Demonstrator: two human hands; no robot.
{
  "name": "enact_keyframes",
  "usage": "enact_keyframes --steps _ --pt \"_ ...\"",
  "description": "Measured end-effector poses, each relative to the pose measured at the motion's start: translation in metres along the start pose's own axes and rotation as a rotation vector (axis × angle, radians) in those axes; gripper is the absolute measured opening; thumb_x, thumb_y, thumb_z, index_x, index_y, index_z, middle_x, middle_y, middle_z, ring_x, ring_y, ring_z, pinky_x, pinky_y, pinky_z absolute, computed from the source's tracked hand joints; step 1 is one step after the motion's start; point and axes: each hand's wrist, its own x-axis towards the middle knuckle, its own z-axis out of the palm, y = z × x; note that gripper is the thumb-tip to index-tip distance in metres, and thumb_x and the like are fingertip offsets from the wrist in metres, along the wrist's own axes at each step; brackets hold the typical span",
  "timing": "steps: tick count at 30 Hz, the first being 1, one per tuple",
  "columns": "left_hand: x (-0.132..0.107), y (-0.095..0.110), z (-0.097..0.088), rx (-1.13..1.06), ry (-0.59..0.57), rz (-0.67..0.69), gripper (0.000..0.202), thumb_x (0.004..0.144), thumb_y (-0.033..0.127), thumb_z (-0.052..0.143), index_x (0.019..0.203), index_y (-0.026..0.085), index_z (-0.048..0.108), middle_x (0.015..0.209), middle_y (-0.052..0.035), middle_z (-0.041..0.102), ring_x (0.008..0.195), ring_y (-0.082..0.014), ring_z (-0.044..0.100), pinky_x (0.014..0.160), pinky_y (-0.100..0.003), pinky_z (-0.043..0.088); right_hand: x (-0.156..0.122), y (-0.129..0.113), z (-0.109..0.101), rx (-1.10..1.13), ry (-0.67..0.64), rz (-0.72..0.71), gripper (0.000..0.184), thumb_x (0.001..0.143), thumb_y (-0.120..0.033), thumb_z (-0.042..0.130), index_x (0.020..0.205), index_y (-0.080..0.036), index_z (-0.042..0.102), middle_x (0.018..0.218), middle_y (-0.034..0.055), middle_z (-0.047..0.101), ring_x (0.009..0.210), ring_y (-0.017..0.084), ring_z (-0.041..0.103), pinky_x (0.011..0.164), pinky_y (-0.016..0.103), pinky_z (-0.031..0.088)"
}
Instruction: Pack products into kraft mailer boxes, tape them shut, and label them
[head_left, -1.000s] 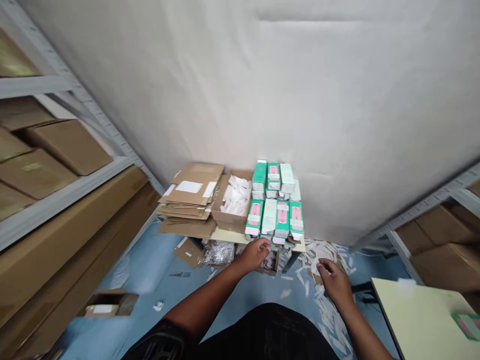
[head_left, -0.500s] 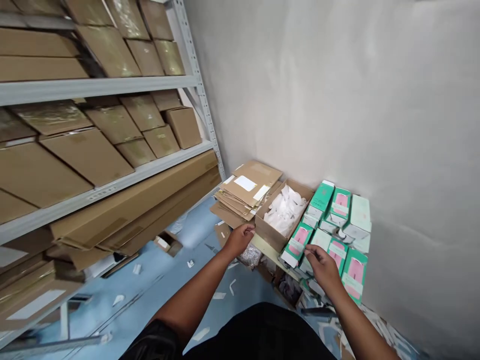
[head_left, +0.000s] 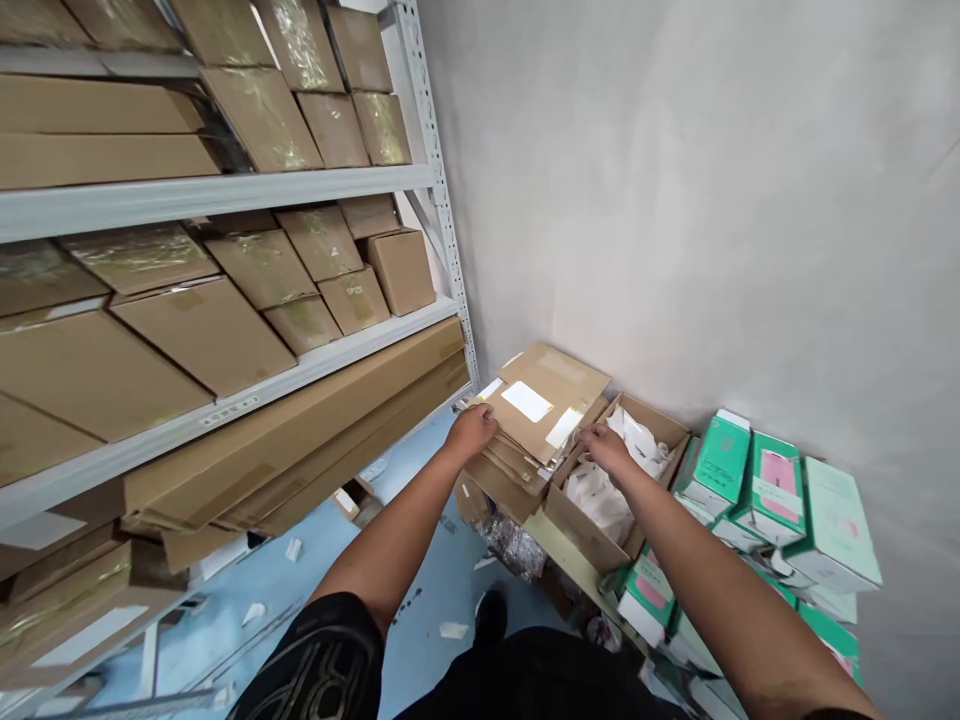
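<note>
The cardboard stack (head_left: 555, 385) lies on the desk (head_left: 561, 552), beside the open carton (head_left: 579, 528). The left hand (head_left: 472, 432) and right hand (head_left: 604, 448) are at opposite edges, fingers curled — grip cannot be determined, fingertips obscured. The right forearm partly hides the green boxes (head_left: 721, 458).

No wording can be read anywhere. On the stacked flat cardboard (head_left: 551, 375), a white label (head_left: 527, 401) and, to its right and nearer, a second white sticker (head_left: 564, 428) show no legible characters. The gray shelf beam (head_left: 330, 367) on the left bears a small tag (head_left: 230, 408) with marks too small to make out. Near left, a carton (head_left: 45, 605) carries a blank-looking white strip (head_left: 90, 636). At right, dark print on a green box (head_left: 720, 465) is too blurred to decipher.
</note>
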Motion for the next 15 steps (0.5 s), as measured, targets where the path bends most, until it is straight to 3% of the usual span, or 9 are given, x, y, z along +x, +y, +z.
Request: enact_keyframes --steps 4,7,11,15 --pt "0.062 -0.029 0.015 0.051 -0.094 -0.009 0.043 0.087 0.033 0.059 0.124 0.012 0.067 0.128 -0.0188 0.066 0.122 -0.0319 0.058 0.103 -0.038 0.042 0.053 -0.011 0.030 0.014 0.084 0.171 0.025 0.083 -0.043 0.067 0.085 -0.018 0.065 0.068 0.0050 0.067 0.061 0.019 0.064 0.054 0.030 0.053" --pt "0.092 -0.043 0.025 0.075 -0.184 -0.025 0.043 0.085 0.042 0.061 0.118 0.015 0.069 0.123 -0.0184 0.065 0.118 -0.0352 0.058 0.100 -0.042 0.044 0.080 -0.010 0.044 0.028 0.168 0.279 0.026 0.082 -0.045 0.069 0.083 -0.019 0.063 0.062 0.0052 0.065 0.055 0.020 0.062 0.049 0.029 0.050" --pt "0.105 -0.051 0.028 0.080 -0.199 0.029 0.042 0.085 0.049 0.061 0.116 0.023 0.070 0.120 -0.0133 0.061 0.118 -0.0346 0.057 0.100 -0.045 0.043 0.091 -0.005 0.048 0.064 0.273 0.306 0.024 0.079 -0.042 0.072 0.088 -0.021 0.064 0.066 0.0058 0.068 0.055 0.021 0.063 0.047 0.030 0.048" --pt "0.097 -0.054 0.027 -0.157 -0.114 0.117 0.030 0.079 0.045 0.071 0.101 0.024 0.073 0.116 -0.0086 0.061 0.115 -0.0285 0.058 0.105 -0.040 0.043 0.082 0.002 0.048 0.105 0.351 0.240 0.030 0.080 -0.045 0.067 0.100 -0.023 0.064 0.078 0.0074 0.075 0.066 0.024 0.070 0.054 0.032 0.053"
